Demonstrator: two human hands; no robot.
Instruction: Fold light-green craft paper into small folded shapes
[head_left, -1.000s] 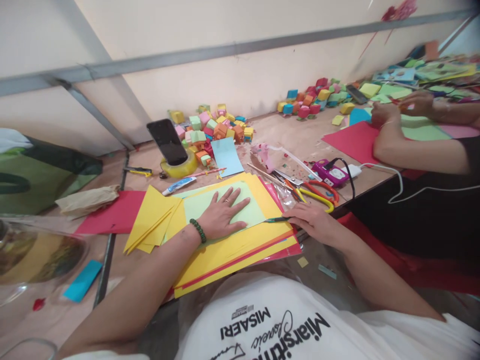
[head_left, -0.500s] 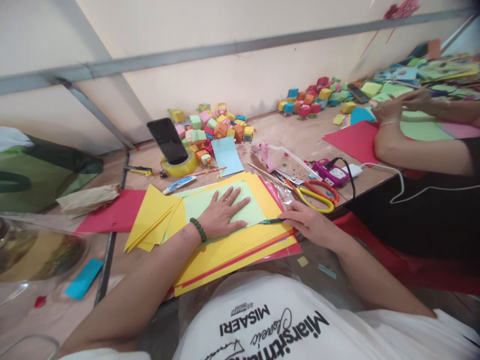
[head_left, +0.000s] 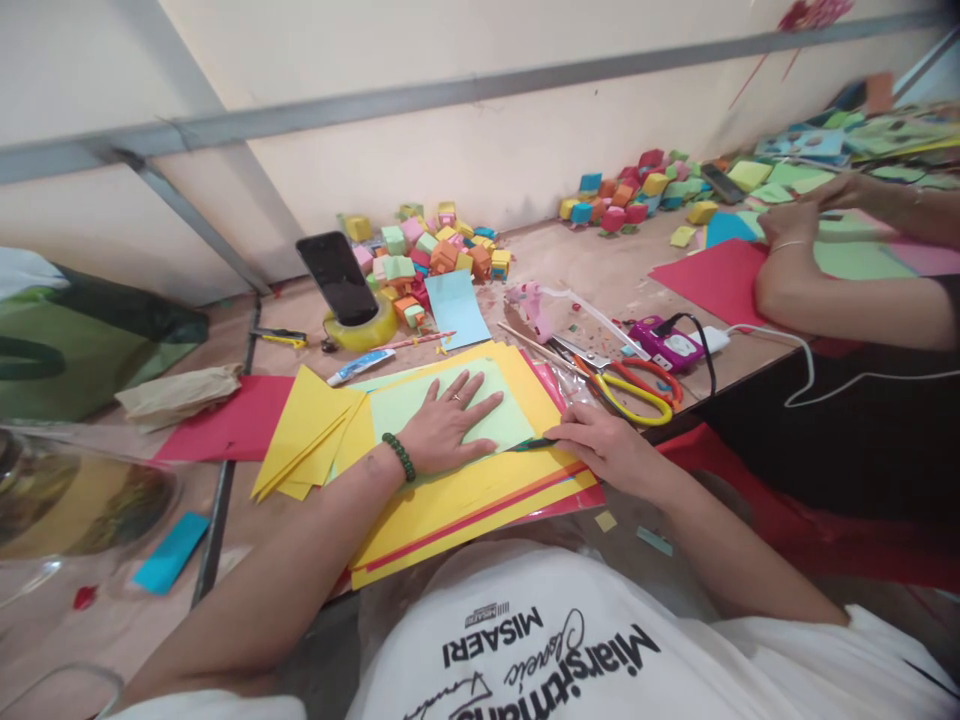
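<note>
My left hand [head_left: 450, 425] lies flat with fingers spread on a light green sheet of paper [head_left: 512, 412]. Beneath that sheet is a stack of yellow paper [head_left: 442, 515], with red and orange edges showing in it. A slim dark green craft knife [head_left: 534, 444] is pinched in my right hand [head_left: 600, 440], its tip pointing left at the green sheet's near edge. The fingers cover most of its handle. Folded yellow paper pieces [head_left: 304, 440] rest against the stack's left side.
Behind the stack are a phone [head_left: 337, 278] leaning on a tape roll [head_left: 364, 325], a glue tube [head_left: 361, 366] and many paper cubes [head_left: 442, 255]. Yellow-handled scissors [head_left: 637, 400] and a purple power socket [head_left: 671, 345] lie rightward. A co-worker's hands [head_left: 810, 210] handle paper at far right.
My right hand has slid a little to the left with the craft knife, along the green sheet's near edge. My left hand stays pressed in place; the view has shifted slightly.
</note>
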